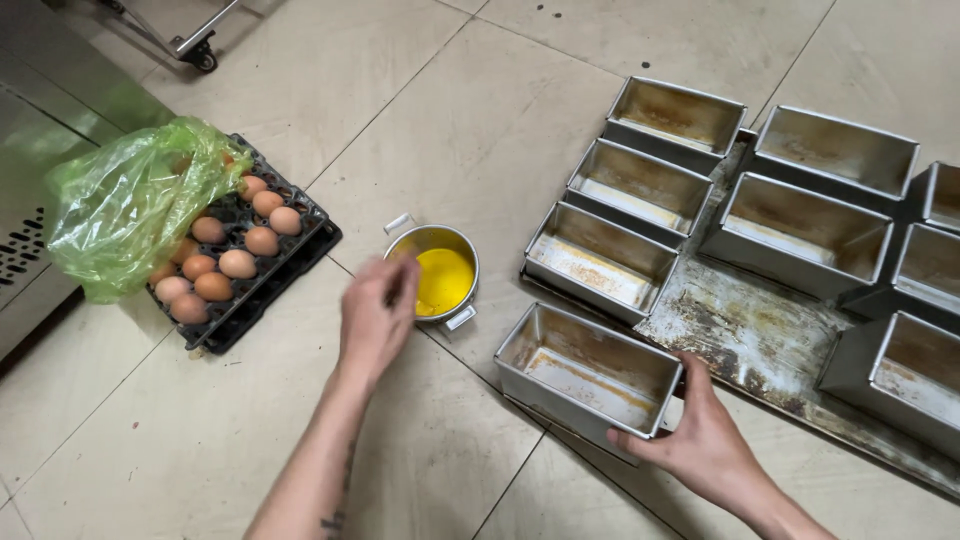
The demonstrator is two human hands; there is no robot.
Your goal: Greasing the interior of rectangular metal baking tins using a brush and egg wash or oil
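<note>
My left hand (pixel 375 315) hovers at the near left rim of a small metal pot (pixel 434 272) with yellow liquid in it; its fingers are bunched, and whether they hold something is hidden. My right hand (pixel 700 440) grips the near right corner of an empty metal loaf tin (pixel 585 370) resting on the tiled floor. That tin sits just in front of a worn baking tray (pixel 745 325).
Several more loaf tins (pixel 640 185) stand in rows on the baking tray. A black egg tray (pixel 250 255) with brown eggs lies at the left, partly under a green plastic bag (pixel 125 205). A steel cabinet (pixel 30 150) and a cart wheel (pixel 203 58) are at the far left.
</note>
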